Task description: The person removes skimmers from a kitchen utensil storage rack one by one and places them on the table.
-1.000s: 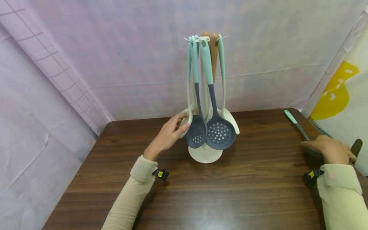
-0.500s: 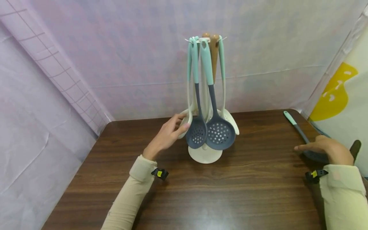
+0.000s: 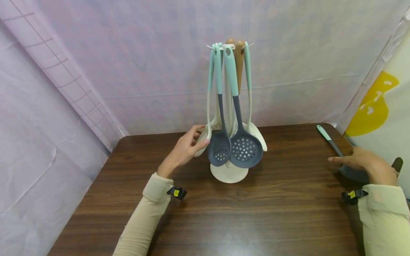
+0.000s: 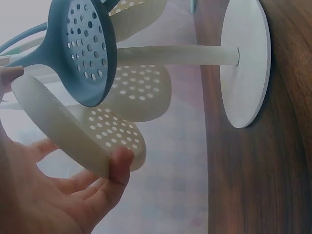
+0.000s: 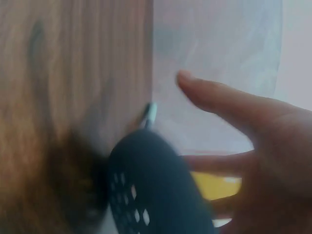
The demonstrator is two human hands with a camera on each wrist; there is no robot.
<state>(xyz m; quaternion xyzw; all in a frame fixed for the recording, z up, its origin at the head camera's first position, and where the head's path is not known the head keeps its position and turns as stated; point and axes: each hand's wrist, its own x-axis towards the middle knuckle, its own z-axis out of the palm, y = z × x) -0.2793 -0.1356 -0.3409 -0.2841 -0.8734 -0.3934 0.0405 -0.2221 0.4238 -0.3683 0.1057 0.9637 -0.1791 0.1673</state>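
Note:
My left hand [image 3: 182, 148] grips the bowl of a white spoon [image 4: 61, 126] with a mint handle. Its thumb lies on the near rim, the other fingers behind. The spoon hangs on a white utensil rack [image 3: 229, 174], left of two dark perforated skimmers [image 3: 246, 147]. In the right wrist view, my right hand [image 5: 285, 161] has its thumb stretched out, beside the round head of another dark skimmer [image 5: 151, 170]. That skimmer lies at the table's right side, its mint handle [image 3: 323, 132] pointing away. Whether the fingers touch it, I cannot tell.
Other white utensils, among them a perforated white one [image 4: 114, 129], hang on the rack, as do wooden handles [image 3: 239, 64]. A dark rounded end [image 3: 397, 164] shows beyond the right hand. White cloth [image 3: 160, 71] stands behind the brown table [image 3: 205, 220].
My left hand has drawn the white spoon slightly left, away from the dark skimmers. The right hand has shifted and stretched a digit leftward, uncovering more of the lying skimmer's head.

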